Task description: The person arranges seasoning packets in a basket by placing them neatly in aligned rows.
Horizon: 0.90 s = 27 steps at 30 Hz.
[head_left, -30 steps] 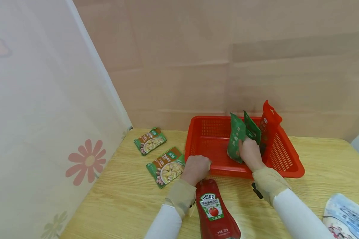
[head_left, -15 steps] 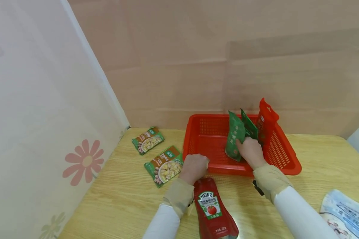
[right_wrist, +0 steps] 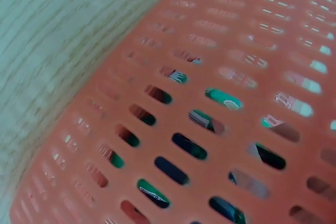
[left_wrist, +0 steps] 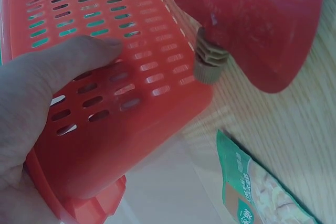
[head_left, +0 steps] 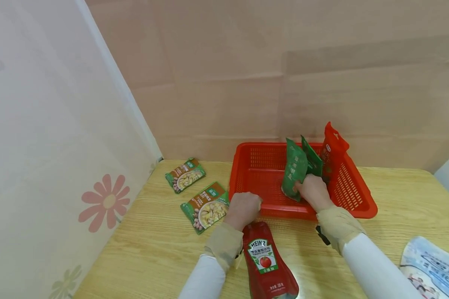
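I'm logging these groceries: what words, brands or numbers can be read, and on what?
"HEINZ": ketchup pouch
"亨氏番茄沙司": same label
"TOMATO KETCHUP": same label
"0添加": same label
Too small or blurred to read surely: the far soup packet, near soup packet, left green pouch, right green packet, red pouch, blue-and-white bag.

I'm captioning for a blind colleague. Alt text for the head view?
A person's left hand grips the near rim of a red perforated plastic basket; the right hand holds a green pouch inside. A red ketchup pouch and two rectangular green-brown packets lie on the wood-grain table.
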Tool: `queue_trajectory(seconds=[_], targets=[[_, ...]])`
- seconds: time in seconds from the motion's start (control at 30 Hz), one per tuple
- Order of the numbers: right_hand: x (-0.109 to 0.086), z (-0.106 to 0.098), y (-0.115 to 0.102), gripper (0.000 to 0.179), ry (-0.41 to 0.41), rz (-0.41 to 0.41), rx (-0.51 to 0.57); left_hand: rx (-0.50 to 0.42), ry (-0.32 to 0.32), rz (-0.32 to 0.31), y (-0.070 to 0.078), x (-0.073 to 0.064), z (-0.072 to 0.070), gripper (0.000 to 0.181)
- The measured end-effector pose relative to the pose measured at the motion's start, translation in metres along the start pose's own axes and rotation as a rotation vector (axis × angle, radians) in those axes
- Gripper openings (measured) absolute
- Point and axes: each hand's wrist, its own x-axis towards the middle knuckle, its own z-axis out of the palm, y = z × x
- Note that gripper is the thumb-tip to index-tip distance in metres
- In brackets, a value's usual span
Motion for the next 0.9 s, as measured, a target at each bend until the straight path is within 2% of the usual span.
queue_trajectory(seconds=[0.2,0.7,0.9], targets=[[0.0007,0.0015,0.001,0.033,0.026,-0.026,0.015,-0.006,-0.009,0.002,-0.0001,0.0008,0.0004,0.027],[0.0015,0.0048,0.0024,0.032,0.042,0.021,0.003,-0.008,-0.004,0.009,0.0006,-0.0008,-0.0014,0.023],[-0.0008,0.004,0.0007,0.034,0.047,0.011,0.022,0.005,-0.002,0.01,0.0003,-0.0017,-0.0019,0.022]])
